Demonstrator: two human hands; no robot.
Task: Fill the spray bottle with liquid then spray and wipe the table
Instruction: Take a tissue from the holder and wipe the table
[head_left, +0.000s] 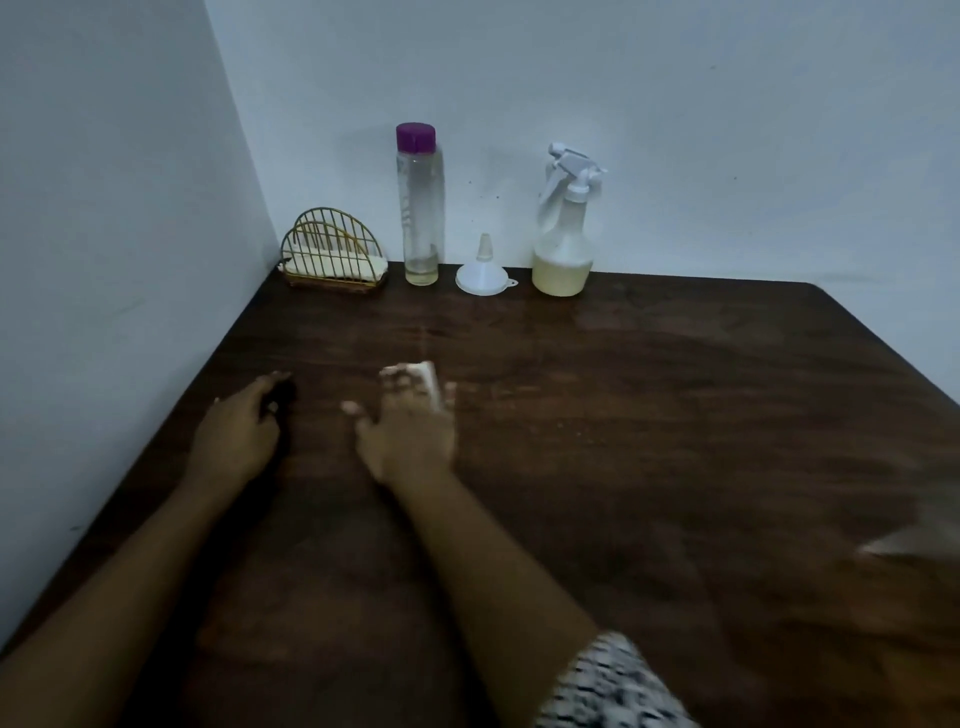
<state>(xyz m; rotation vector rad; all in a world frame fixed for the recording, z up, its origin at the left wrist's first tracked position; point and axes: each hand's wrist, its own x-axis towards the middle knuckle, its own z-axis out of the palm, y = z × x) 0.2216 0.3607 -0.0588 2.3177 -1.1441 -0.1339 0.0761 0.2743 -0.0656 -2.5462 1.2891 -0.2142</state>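
Observation:
A white spray bottle (564, 228) with pale yellowish liquid in its lower part stands at the back of the dark wooden table (675, 415), against the wall. My right hand (410, 426) lies flat on the table's left half, pressing a white tissue (428, 382) that shows under its fingertips; the hand is motion-blurred. My left hand (239, 426) rests on the table to its left, fingers relaxed, holding nothing.
A tall clear bottle (420, 208) with a purple cap stands left of the spray bottle. A white funnel (483, 270) sits upside down between them. A gold wire napkin holder (335, 254) with tissues is in the back left corner. A blurred pale shape (909, 540) lies at the right edge.

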